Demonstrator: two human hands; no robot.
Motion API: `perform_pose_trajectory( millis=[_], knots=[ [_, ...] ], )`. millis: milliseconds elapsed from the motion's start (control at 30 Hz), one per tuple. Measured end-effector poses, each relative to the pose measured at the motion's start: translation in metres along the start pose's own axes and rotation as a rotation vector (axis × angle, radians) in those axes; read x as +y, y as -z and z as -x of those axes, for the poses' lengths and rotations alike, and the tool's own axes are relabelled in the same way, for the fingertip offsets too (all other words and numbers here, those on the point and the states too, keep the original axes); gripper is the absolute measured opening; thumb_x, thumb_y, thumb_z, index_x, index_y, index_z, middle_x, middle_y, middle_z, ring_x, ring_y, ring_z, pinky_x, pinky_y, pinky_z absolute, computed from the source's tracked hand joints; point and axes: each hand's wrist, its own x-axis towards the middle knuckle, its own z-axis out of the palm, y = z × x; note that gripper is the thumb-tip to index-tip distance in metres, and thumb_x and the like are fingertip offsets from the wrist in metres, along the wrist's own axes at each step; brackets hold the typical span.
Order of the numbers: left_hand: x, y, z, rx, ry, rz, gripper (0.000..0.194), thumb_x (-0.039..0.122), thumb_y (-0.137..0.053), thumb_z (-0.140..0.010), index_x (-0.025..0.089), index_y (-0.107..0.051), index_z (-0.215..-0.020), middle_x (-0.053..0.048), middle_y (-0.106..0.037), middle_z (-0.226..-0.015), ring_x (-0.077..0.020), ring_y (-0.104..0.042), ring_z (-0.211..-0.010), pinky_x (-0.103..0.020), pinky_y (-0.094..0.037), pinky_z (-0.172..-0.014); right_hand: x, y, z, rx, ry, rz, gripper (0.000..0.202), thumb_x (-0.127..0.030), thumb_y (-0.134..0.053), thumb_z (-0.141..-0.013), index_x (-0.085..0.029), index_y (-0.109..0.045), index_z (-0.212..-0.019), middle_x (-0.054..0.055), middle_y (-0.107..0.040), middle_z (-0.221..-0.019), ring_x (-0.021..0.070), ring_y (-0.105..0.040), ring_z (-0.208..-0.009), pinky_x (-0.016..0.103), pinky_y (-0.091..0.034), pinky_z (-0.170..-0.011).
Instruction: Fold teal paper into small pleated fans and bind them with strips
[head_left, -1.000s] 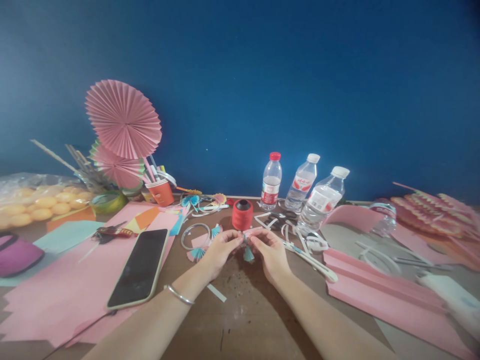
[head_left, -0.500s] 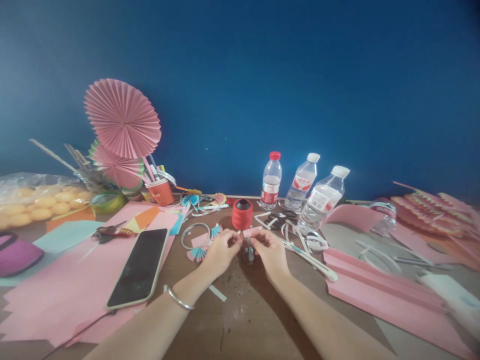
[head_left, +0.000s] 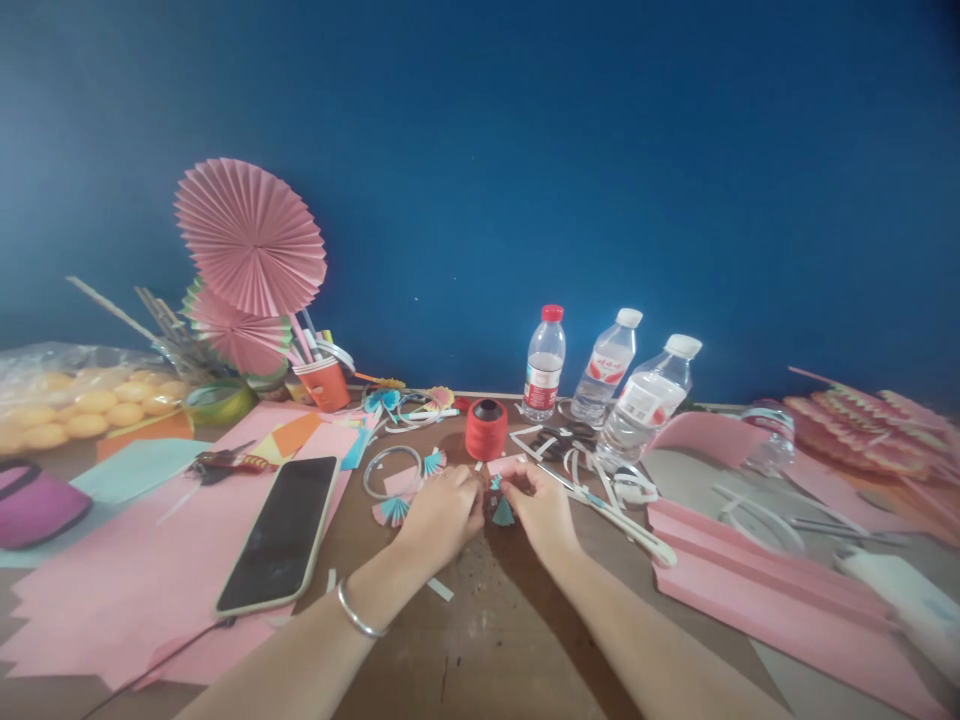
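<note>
My right hand (head_left: pixel 541 505) pinches a small blue pleated paper piece (head_left: pixel 503 512), its fanned end hanging below the fingertips. Close beside it, my left hand (head_left: pixel 444 505) is closed, fingers curled with the knuckles up; whatever lies between those fingertips is hidden. Just beyond both hands stands a red spool of thread (head_left: pixel 486 430) with a black core. Left of my left hand lie small blue-and-pink paper fans (head_left: pixel 392 511) and a clear ring (head_left: pixel 391 472). A white-handled cutter (head_left: pixel 637 532) lies to the right of my right hand.
Three plastic bottles (head_left: pixel 544 365) stand along the blue wall. On the left are a phone (head_left: pixel 281 535), pink paper sheets (head_left: pixel 112 600), an orange cup (head_left: pixel 322 386) of pens and large pink paper fans (head_left: pixel 251 238). Folded pink paper (head_left: pixel 765 580) lies on the right.
My left hand has turned over, so its knuckles now face up. The paper piece in my right hand has swung round and shows its blue fanned side. The view has shifted slightly.
</note>
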Motion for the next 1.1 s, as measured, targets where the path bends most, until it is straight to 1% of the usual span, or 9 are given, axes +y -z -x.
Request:
perform_pose_trajectory(
  millis=[133,267,367,533,633,733,833,967,1100],
  knots=[
    [0.002,0.0,0.001,-0.032,-0.03,-0.086,0.015,0.012,-0.044,-0.078,0.014,-0.058,-0.081,-0.009,-0.058,-0.081,-0.0236,-0.055,-0.078,-0.036,-0.04,-0.072,-0.006,0.003,-0.001,-0.028,0.03,0.167,0.01,-0.018,-0.055,-0.066,-0.02,-0.065,-0.07,-0.001,-0.064,-0.067,0.0157,-0.053,-0.059,0.028,-0.041,-0.06],
    [0.001,0.0,0.0,-0.065,-0.051,-0.139,0.021,0.007,-0.048,-0.072,0.013,-0.059,-0.09,-0.009,-0.061,-0.084,-0.0246,-0.057,-0.079,-0.038,-0.039,-0.077,-0.008,0.004,0.0,-0.031,0.038,0.191,0.013,-0.018,-0.053,-0.066,-0.02,-0.065,-0.07,-0.001,-0.064,-0.066,0.0164,-0.053,-0.06,0.027,-0.04,-0.06],
    [0.002,0.001,0.0,-0.095,-0.067,-0.221,0.024,0.006,-0.048,-0.073,0.012,-0.059,-0.093,-0.011,-0.061,-0.087,-0.0261,-0.058,-0.08,-0.041,-0.039,-0.078,-0.007,0.005,0.0,-0.022,0.021,0.213,0.012,-0.02,-0.052,-0.067,-0.02,-0.064,-0.068,-0.001,-0.063,-0.063,0.0165,-0.053,-0.059,0.027,-0.039,-0.058],
    [0.005,0.008,0.002,-0.17,-0.112,-0.306,0.019,0.006,-0.047,-0.075,0.011,-0.064,-0.082,-0.012,-0.062,-0.08,-0.0273,-0.059,-0.079,-0.043,-0.04,-0.077,-0.002,0.005,-0.001,-0.023,0.009,0.224,0.012,-0.023,-0.052,-0.068,-0.02,-0.063,-0.068,-0.001,-0.061,-0.061,0.0167,-0.053,-0.058,0.027,-0.039,-0.058],
    [0.006,0.012,0.004,-0.209,-0.103,-0.313,0.018,0.005,-0.049,-0.073,0.011,-0.065,-0.077,-0.011,-0.062,-0.077,-0.0257,-0.06,-0.075,-0.041,-0.041,-0.075,0.002,0.005,-0.002,-0.004,0.011,0.217,0.011,-0.024,-0.053,-0.068,-0.02,-0.063,-0.067,-0.001,-0.061,-0.06,0.0168,-0.053,-0.058,0.028,-0.039,-0.058],
    [0.004,0.014,0.006,-0.245,-0.094,-0.321,0.016,0.004,-0.051,-0.07,0.011,-0.065,-0.074,-0.012,-0.062,-0.075,-0.0245,-0.061,-0.072,-0.038,-0.042,-0.069,0.007,0.004,-0.003,0.013,0.009,0.203,0.011,-0.025,-0.053,-0.068,-0.019,-0.063,-0.069,0.0,-0.063,-0.063,0.0171,-0.054,-0.059,0.028,-0.039,-0.059],
    [0.002,0.013,0.006,-0.253,-0.097,-0.325,0.016,0.003,-0.052,-0.069,0.011,-0.065,-0.073,-0.012,-0.061,-0.072,-0.0239,-0.061,-0.07,-0.036,-0.042,-0.065,0.01,0.004,-0.004,0.015,0.007,0.192,0.011,-0.025,-0.054,-0.068,-0.019,-0.063,-0.07,0.0,-0.064,-0.066,0.0174,-0.055,-0.061,0.028,-0.04,-0.061],
    [0.0,0.011,0.007,-0.254,-0.103,-0.336,0.016,0.003,-0.053,-0.068,0.011,-0.066,-0.073,-0.012,-0.061,-0.07,-0.0252,-0.061,-0.068,-0.037,-0.042,-0.063,0.013,0.004,-0.005,0.016,0.003,0.174,0.01,-0.024,-0.054,-0.069,-0.019,-0.062,-0.071,0.001,-0.064,-0.067,0.0183,-0.056,-0.063,0.029,-0.041,-0.063],
    [-0.001,0.01,0.008,-0.257,-0.113,-0.343,0.016,0.001,-0.054,-0.066,0.012,-0.066,-0.07,-0.012,-0.061,-0.07,-0.0249,-0.06,-0.069,-0.038,-0.04,-0.066,0.014,0.004,-0.005,0.017,-0.006,0.139,0.01,-0.024,-0.054,-0.069,-0.02,-0.062,-0.073,0.002,-0.065,-0.069,0.0194,-0.058,-0.066,0.031,-0.043,-0.063]
  ],
)
